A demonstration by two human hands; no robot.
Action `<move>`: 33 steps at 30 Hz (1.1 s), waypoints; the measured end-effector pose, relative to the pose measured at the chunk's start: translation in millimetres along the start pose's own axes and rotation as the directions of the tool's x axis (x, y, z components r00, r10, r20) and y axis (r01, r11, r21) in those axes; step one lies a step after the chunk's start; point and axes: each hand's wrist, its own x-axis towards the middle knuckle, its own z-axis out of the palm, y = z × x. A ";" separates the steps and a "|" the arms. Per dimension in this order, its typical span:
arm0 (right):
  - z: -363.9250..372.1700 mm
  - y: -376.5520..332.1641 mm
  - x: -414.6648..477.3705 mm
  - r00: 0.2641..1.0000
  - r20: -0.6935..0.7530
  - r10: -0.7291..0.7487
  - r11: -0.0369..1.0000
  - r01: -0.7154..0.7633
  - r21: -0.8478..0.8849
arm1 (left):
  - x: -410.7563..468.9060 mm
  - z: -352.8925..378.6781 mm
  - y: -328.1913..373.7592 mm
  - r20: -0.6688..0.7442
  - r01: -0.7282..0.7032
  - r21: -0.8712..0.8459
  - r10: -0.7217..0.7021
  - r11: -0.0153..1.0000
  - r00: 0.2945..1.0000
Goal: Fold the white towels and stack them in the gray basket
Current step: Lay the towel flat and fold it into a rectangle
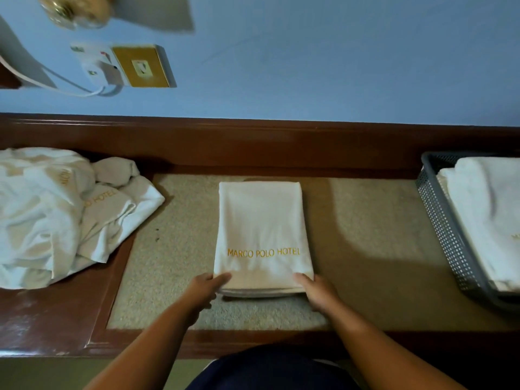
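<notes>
A folded white towel [261, 220] with gold "MARCO POLO HOTEL" lettering lies in the middle of the table. My left hand [205, 289] grips its near left corner, thumb on top and fingers under the edge. At the near right corner my right hand [316, 291] holds the towel the same way. The gray basket [444, 220] stands at the right edge, with folded white towels [486, 209] stacked inside. A heap of unfolded white towels [56, 212] lies at the left.
The table [365, 220] has a beige stone inlay framed by dark wood [56, 319], with a raised wooden back rail. Behind it is a blue wall with a gold socket plate [140, 66], a plugged-in white adapter and cable.
</notes>
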 end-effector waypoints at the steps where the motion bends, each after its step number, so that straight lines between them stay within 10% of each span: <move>1: -2.6 0.4 -6.1 1.000 0.006 0.005 1.000 -0.005 -0.002 | -3.7 1.1 -4.3 0.001 -0.003 -0.006 0.003 1.000 1.000; 11: -18.4 56.2 -28.1 0.962 0.226 0.152 0.962 -0.091 -0.258 | -26.9 13.5 -61.1 0.042 0.057 0.125 -0.063 0.991 0.997; 16: -7.8 72.4 -33.6 0.985 -0.132 -0.111 0.845 0.024 -0.534 | -37.8 22.2 -63.8 -0.305 0.018 0.389 0.111 0.921 0.946; 20: 10.1 71.4 -32.8 0.765 -0.003 -0.644 0.529 0.442 -0.725 | -41.3 40.7 -59.5 -0.157 -0.319 0.761 0.639 0.564 0.753; 23: 20.4 62.8 -20.9 0.632 0.363 -0.685 0.231 0.661 -0.714 | -25.5 54.9 -58.3 0.278 -0.496 0.848 0.643 0.184 0.713; 25: 22.4 64.9 -13.5 0.771 0.394 -0.501 0.320 0.587 -0.743 | -12.6 53.2 -63.4 0.281 -0.421 0.876 0.459 0.237 0.843; 28: 16.3 71.0 -4.9 0.976 0.024 -0.214 0.650 0.161 -0.743 | -3.2 41.6 -66.1 0.066 -0.179 0.880 0.259 0.441 0.964; 33: 6.8 82.2 4.6 0.768 0.064 -0.637 0.439 0.430 -0.789 | -5.9 26.7 -61.6 -0.075 -0.128 0.862 0.371 0.491 0.925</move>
